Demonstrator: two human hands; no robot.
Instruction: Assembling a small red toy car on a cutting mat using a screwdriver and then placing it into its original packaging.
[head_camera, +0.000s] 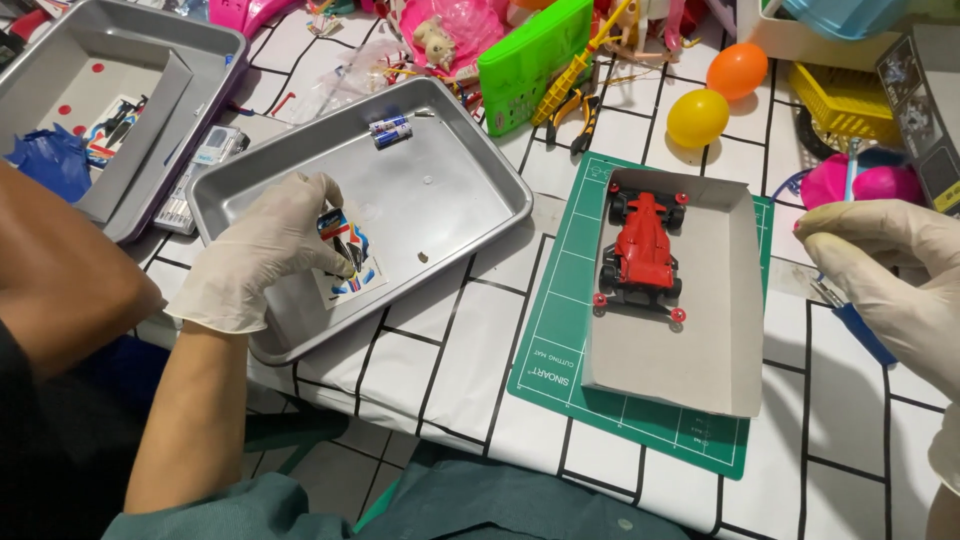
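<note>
White tiles with black lines cover the worktop (480, 340), where the left hand (262, 250) pinches a sticker sheet (352, 272) flat in the metal tray (470, 200), and the right hand (890, 270) grips a blue stick (865, 330) beside the red toy car (642, 250) in its grey box (720, 330).

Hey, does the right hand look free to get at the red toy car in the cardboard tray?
Probably yes. The red toy car lies uncovered in the open-topped cardboard tray, nothing between it and the right hand, though that hand already grips a blue-handled tool.
</note>
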